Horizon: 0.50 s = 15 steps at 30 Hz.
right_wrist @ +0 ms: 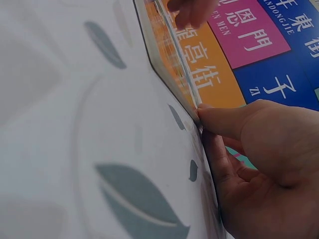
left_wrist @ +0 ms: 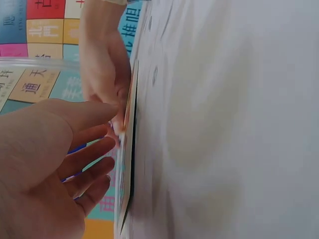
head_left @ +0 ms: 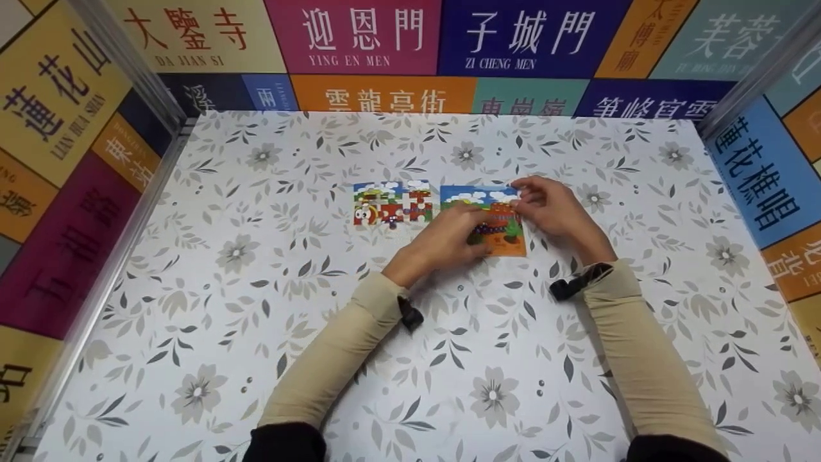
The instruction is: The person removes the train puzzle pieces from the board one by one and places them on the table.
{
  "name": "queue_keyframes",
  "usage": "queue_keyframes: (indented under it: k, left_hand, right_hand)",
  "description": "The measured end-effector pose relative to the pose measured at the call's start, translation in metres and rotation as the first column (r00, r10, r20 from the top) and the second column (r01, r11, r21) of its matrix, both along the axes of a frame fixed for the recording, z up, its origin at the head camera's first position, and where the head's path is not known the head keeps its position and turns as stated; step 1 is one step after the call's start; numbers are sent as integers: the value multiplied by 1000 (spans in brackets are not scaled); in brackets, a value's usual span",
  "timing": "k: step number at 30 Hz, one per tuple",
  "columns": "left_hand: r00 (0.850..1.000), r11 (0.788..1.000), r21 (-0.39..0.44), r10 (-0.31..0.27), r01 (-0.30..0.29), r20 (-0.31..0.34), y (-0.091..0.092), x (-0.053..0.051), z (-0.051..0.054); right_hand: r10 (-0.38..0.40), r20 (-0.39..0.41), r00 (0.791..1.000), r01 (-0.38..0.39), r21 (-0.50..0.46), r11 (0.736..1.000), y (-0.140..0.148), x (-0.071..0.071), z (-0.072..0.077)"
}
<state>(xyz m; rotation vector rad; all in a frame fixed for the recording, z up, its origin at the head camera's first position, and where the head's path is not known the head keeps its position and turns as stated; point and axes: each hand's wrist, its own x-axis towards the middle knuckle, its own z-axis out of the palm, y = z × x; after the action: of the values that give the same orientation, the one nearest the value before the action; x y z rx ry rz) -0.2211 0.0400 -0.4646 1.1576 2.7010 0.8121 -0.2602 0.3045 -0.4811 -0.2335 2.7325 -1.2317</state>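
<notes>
Picture board: on the worktop, a little right of its middle; orange ground with a green cactus at the near right, blue sky and white clouds along the far side; whether any edge is lifted cannot be told.
Worktop print: grey flowers and dark leaves on a pale ground.
Left hand: over the left part of the board; its grip is slack, fingers loosely bent and the thumb held away from them, with nothing seen in it; whether a fingertip touches the board cannot be told.
Right hand: at the board's far right corner; its grip is nearly closed, thumb and fingertip pinching the edge there.
Puzzle pieces: left of the board, a narrow strip of worktop between; fitted together into a block showing clouds, red shapes and a round cartoon face.
Back wall: beyond the worktop's far edge; coloured panels with Chinese characters, the pink one reading YING EN MEN.
</notes>
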Motion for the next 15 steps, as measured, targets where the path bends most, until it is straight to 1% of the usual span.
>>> queue_keyframes:
  k: [4, 7, 11, 15]
  left_hand:
    - [1000, 1000, -20, 7, -7, -18, 17, -3, -2]
    - [999, 998, -54, 38, -39, -32, 27, -6, -3]
    - [997, 993, -97, 71, -73, -19, 32, -7, -2]
    - [997, 994, -77, 75, -74, 10, 33, -7, -2]
  right_hand:
    - [-3, -8, 1000, 3, 4, 1000, 1, 0, 0]
    - [-5, -6, 1000, 5, 1, 1000, 1, -1, 0]
    - [-10, 9, 1000, 10, -2, 1000, 1, -1, -1]
    - [-5, 9, 1000, 5, 1, 1000, 2, 0, 0]
